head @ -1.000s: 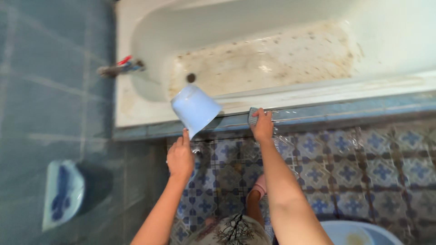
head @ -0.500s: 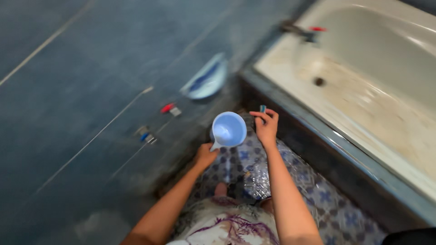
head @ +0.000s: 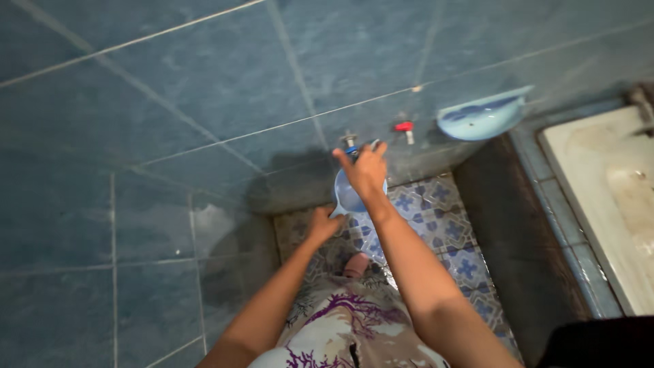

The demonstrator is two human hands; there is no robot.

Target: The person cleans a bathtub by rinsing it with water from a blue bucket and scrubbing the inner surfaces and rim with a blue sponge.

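Observation:
My left hand (head: 324, 223) grips the handle of a light blue plastic scoop (head: 349, 197) and holds it low against the blue tiled wall. The scoop's open mouth sits right under a small blue-handled tap (head: 349, 141). My right hand (head: 365, 170) reaches over the scoop and hides most of it, with the fingertips at the tap. A bit of the blue-grey scrub pad (head: 374, 144) shows between those fingers. A red-handled valve (head: 404, 127) is on the wall just right of the tap.
A blue and white wall dish (head: 484, 114) hangs to the right. The white bathtub (head: 599, 204) with its blue tiled rim lies at the far right. Blue patterned floor tiles (head: 443, 225) run between wall and tub. My knees and patterned dress are below.
I have turned left, away from the bathtub and towards the wall. Both hands moved from the tub's edge to the wall tap, and the scoop went from tipped over to mouth-up under the tap.

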